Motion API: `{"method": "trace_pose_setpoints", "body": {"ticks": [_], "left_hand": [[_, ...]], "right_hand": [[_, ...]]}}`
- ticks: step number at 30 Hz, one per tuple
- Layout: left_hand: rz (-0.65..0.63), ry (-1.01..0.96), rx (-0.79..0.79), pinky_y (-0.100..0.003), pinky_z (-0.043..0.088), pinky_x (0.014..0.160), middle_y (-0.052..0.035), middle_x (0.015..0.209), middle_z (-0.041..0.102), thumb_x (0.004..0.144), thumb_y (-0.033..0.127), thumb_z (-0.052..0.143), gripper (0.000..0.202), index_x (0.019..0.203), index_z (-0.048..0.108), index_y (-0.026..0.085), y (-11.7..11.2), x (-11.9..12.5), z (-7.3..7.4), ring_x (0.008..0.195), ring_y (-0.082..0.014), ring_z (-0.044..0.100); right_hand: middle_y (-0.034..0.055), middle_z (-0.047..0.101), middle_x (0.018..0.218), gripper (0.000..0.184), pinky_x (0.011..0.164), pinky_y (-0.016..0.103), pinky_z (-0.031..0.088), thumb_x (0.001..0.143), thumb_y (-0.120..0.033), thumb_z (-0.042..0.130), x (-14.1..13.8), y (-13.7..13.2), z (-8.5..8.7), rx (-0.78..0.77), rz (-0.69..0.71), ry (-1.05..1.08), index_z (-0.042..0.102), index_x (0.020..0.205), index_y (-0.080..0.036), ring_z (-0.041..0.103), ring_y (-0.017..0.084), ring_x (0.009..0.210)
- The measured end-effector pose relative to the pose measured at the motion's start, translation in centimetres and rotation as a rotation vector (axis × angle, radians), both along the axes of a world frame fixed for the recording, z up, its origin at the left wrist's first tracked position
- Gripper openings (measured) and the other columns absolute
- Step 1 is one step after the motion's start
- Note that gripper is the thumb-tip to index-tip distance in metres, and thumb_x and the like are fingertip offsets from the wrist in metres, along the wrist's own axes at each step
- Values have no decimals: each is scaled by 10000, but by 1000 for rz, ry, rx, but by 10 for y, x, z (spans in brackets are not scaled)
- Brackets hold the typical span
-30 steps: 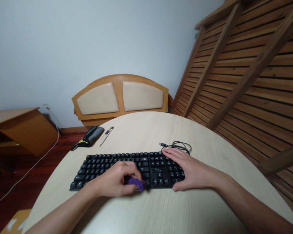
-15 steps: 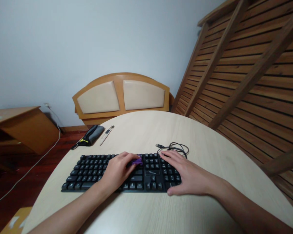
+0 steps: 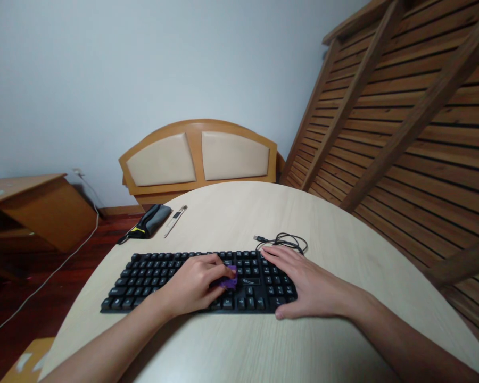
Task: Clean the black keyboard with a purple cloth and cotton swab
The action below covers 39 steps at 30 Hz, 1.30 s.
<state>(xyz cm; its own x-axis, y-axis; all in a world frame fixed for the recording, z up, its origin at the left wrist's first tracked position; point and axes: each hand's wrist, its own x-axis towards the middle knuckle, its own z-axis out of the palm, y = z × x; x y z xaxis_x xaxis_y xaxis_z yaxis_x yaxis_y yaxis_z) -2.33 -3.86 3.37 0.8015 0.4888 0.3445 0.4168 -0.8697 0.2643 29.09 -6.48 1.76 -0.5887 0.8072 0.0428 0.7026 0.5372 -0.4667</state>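
A black keyboard [image 3: 151, 274] lies across the near part of a pale round table [image 3: 343, 255]. My left hand [image 3: 193, 284] rests on the keys right of the middle, fingers closed round a small purple cloth [image 3: 229, 281] pressed on the keys. My right hand [image 3: 305, 284] lies flat and open on the keyboard's right end, over the number pad. The keyboard's black cable [image 3: 283, 242] sits coiled just behind my right hand, its plug loose on the table.
A grey pouch [image 3: 149, 221] and a white pen-like tool [image 3: 174, 220] lie at the table's far left edge. Behind stand a wooden headboard [image 3: 199, 157], a slatted wooden frame [image 3: 403, 106] at right, and a low cabinet [image 3: 27, 210] at left.
My left hand took the purple cloth from the keyboard's front edge up to the top rows, then drew it back to the middle rows. The keyboard shifted left; my right hand stayed on it.
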Motion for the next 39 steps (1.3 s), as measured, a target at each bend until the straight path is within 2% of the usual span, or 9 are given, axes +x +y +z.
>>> {"method": "trace_pose_setpoints", "body": {"ticks": [5, 8, 10, 13, 19, 26, 33, 36, 39], "left_hand": [[30, -105, -38, -317, 581, 724, -56, 912, 731, 936, 231, 552, 186, 1049, 697, 199, 0, -2, -1, 810, -180, 697], [151, -214, -6, -314, 590, 715, -52, 916, 749, 947, 236, 543, 173, 1048, 677, 193, -1, -1, -9, 799, -179, 713], [238, -279, -3, -328, 602, 762, -56, 967, 762, 958, 222, 538, 184, 1089, 664, 194, -1, 1, -16, 847, -182, 726], [279, -308, 2, -354, 606, 834, -62, 1028, 761, 964, 197, 535, 205, 1132, 651, 197, -1, 3, -23, 914, -187, 727], [197, -125, 15, -369, 614, 788, -79, 1032, 722, 937, 158, 562, 239, 1153, 654, 202, -4, 8, -21, 906, -213, 716], [125, -22, -2, -429, 608, 833, -99, 1079, 709, 779, 32, 545, 482, 1228, 631, 182, -5, 7, -10, 951, -241, 692], [42, 21, 15, -412, 611, 783, -101, 991, 729, 852, 96, 547, 354, 1172, 684, 159, -6, 7, -4, 931, -259, 693], [22, 26, 28, -393, 614, 743, -96, 975, 726, 855, 132, 575, 312, 1137, 702, 167, -7, 5, -3, 868, -244, 698], [-62, 2, 95, -364, 618, 723, -88, 1003, 731, 896, 163, 576, 281, 1151, 692, 176, -6, 2, -5, 859, -225, 704]], "right_hand": [[143, 291, 1647, 1193, 1198, 603, 255, 631, -672, 811, 7, 2, 4, -22, 18, -18, 286, 1603, -220, 265, 417, 1485], [154, 323, 1630, 1187, 1199, 583, 269, 629, -670, 809, 4, 2, 4, 0, 13, -34, 312, 1592, -188, 284, 402, 1479], [165, 335, 1622, 1183, 1206, 565, 266, 626, -658, 814, 1, 1, 4, 16, 15, -50, 332, 1582, -155, 292, 392, 1476], [172, 339, 1618, 1168, 1212, 553, 259, 630, -662, 808, -6, -1, 4, 34, 30, -51, 354, 1570, -138, 293, 385, 1474], [166, 358, 1607, 1150, 1189, 598, 269, 632, -690, 795, -11, -3, 2, 24, 43, -5, 358, 1573, -193, 304, 407, 1461], [173, 345, 1615, 1143, 1205, 575, 254, 644, -674, 789, -10, -2, 4, 14, 36, -51, 366, 1566, -148, 298, 400, 1469], [149, 334, 1625, 1158, 1192, 603, 261, 616, -689, 804, -8, 0, 0, 5, 36, -23, 365, 1571, -202, 298, 419, 1463], [156, 342, 1619, 1145, 1192, 596, 266, 620, -682, 805, -8, -1, -1, 16, 38, -28, 382, 1562, -187, 303, 413, 1460], [170, 358, 1608, 1148, 1190, 597, 270, 620, -694, 800, -8, -2, 1, 19, 37, -30, 390, 1556, -169, 309, 410, 1457]]}}
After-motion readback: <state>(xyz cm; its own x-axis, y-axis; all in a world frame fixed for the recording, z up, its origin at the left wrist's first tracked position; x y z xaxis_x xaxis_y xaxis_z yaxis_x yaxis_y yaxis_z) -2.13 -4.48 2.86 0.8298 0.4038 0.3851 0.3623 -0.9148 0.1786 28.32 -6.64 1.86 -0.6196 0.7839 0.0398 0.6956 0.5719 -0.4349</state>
